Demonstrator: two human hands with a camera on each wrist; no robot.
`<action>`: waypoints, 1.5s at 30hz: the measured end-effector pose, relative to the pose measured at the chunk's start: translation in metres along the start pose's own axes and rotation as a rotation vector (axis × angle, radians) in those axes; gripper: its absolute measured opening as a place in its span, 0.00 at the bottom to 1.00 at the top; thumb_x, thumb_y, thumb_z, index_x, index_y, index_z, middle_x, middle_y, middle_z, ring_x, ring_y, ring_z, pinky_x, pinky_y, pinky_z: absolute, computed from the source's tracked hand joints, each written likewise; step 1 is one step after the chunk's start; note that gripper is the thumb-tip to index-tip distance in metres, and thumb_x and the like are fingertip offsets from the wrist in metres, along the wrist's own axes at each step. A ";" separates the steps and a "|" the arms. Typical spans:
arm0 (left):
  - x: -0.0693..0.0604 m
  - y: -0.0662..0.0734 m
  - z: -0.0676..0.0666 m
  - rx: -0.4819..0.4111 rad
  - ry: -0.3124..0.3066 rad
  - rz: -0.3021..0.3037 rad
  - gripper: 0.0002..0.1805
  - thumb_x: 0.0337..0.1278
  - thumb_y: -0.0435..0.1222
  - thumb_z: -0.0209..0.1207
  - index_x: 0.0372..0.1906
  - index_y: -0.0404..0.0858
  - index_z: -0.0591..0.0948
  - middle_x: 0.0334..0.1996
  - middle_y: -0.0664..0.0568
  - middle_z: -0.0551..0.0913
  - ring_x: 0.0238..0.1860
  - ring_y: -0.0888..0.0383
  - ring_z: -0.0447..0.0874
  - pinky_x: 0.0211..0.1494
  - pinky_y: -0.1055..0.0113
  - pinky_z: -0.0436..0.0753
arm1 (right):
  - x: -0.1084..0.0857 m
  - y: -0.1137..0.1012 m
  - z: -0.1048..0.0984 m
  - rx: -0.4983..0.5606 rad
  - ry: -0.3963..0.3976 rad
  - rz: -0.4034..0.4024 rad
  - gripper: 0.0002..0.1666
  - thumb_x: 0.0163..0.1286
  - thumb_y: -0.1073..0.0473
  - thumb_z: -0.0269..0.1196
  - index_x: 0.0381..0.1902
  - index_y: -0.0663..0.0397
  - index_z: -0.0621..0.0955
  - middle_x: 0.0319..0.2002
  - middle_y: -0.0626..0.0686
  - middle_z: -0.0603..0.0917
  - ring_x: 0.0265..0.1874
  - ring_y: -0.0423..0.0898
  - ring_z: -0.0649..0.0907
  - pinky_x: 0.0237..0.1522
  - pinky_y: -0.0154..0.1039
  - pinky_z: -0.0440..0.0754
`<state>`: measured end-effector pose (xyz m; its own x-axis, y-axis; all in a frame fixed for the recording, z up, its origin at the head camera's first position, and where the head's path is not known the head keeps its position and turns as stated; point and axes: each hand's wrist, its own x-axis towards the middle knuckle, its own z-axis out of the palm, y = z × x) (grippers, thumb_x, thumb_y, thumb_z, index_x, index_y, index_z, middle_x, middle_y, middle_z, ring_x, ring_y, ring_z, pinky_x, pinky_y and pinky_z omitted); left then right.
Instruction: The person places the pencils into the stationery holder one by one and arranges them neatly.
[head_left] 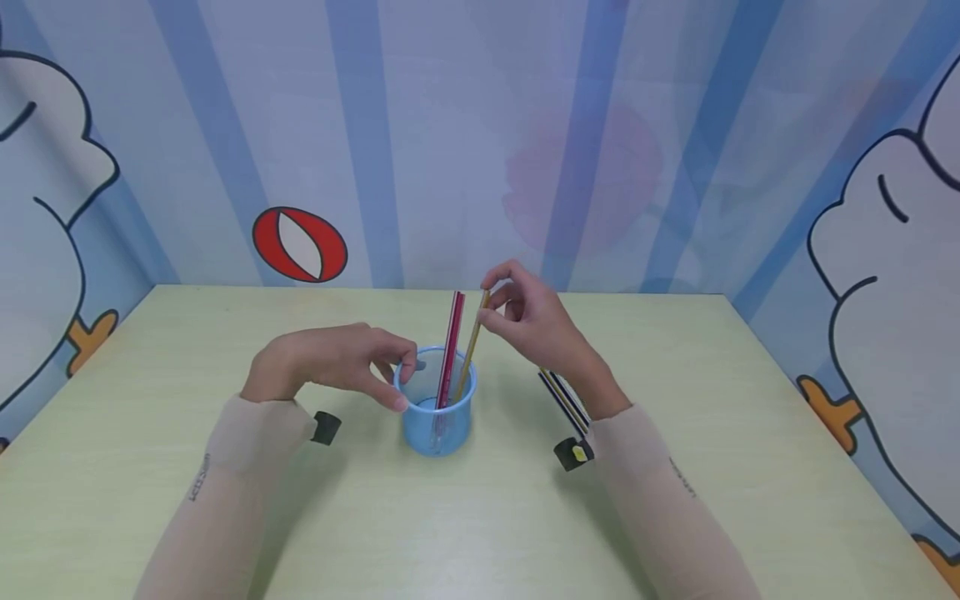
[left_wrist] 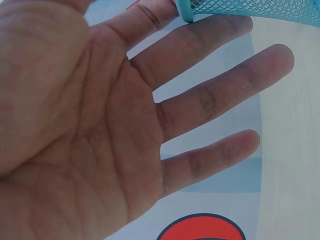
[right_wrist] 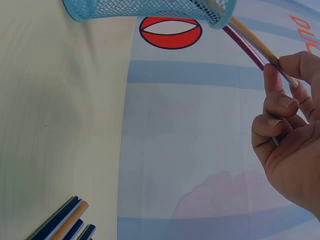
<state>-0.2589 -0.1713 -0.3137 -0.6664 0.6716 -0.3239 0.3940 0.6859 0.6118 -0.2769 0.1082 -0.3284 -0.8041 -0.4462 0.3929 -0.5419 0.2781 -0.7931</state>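
Note:
A blue mesh cup [head_left: 438, 433] stands upright on the table, with red pencils [head_left: 450, 350] leaning inside it. The left hand [head_left: 337, 358] grips the cup's left rim between thumb and index finger; in the left wrist view the other fingers of the left hand [left_wrist: 115, 110] extend past the mesh [left_wrist: 280, 9]. Over the cup's right side, the right hand [head_left: 536, 321] pinches the upper end of a yellow pencil [head_left: 471, 350], whose lower end is inside the cup. The right wrist view shows the right hand [right_wrist: 290, 115] with thumb and fingertip on the yellow pencil [right_wrist: 255, 41].
Several dark pencils and a yellow one [head_left: 566, 400] lie on the table under the right forearm; their ends [right_wrist: 65, 220] show at the lower left of the right wrist view. The pale table [head_left: 465, 542] meets a printed blue striped backdrop [head_left: 465, 150] at its far edge.

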 end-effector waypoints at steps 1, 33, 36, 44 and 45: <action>0.000 0.000 0.000 0.000 -0.001 -0.001 0.17 0.56 0.48 0.71 0.39 0.44 0.76 0.53 0.51 0.82 0.55 0.54 0.81 0.56 0.52 0.78 | 0.000 0.000 0.001 -0.011 -0.008 0.003 0.14 0.70 0.64 0.63 0.51 0.51 0.73 0.36 0.53 0.83 0.20 0.49 0.72 0.26 0.38 0.71; 0.000 0.001 0.000 -0.003 0.000 -0.022 0.18 0.55 0.48 0.71 0.39 0.45 0.76 0.51 0.51 0.83 0.55 0.54 0.81 0.55 0.53 0.77 | -0.001 -0.004 -0.008 -0.123 -0.112 0.113 0.18 0.72 0.60 0.63 0.57 0.45 0.75 0.41 0.50 0.84 0.23 0.51 0.77 0.30 0.41 0.74; 0.000 0.002 0.000 -0.001 0.000 -0.024 0.18 0.55 0.48 0.71 0.39 0.44 0.76 0.50 0.52 0.83 0.55 0.53 0.81 0.54 0.53 0.78 | -0.002 -0.003 -0.010 -0.136 -0.125 0.131 0.17 0.73 0.60 0.62 0.57 0.45 0.76 0.41 0.50 0.84 0.24 0.51 0.77 0.31 0.41 0.75; -0.001 0.002 0.001 0.008 0.003 -0.021 0.16 0.55 0.48 0.71 0.38 0.46 0.75 0.51 0.52 0.82 0.55 0.53 0.81 0.54 0.54 0.78 | -0.004 0.004 -0.022 -0.216 -0.182 0.184 0.14 0.73 0.58 0.62 0.55 0.45 0.77 0.44 0.50 0.83 0.31 0.48 0.83 0.38 0.44 0.80; -0.001 0.002 0.001 0.008 0.003 -0.019 0.16 0.56 0.47 0.71 0.38 0.47 0.75 0.51 0.52 0.82 0.55 0.54 0.81 0.53 0.54 0.78 | -0.005 0.004 -0.024 -0.227 -0.193 0.189 0.14 0.73 0.58 0.62 0.55 0.46 0.77 0.45 0.50 0.83 0.31 0.48 0.84 0.38 0.45 0.80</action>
<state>-0.2569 -0.1705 -0.3125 -0.6759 0.6574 -0.3331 0.3864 0.7011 0.5993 -0.2811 0.1321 -0.3220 -0.8461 -0.5152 0.1369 -0.4460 0.5434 -0.7112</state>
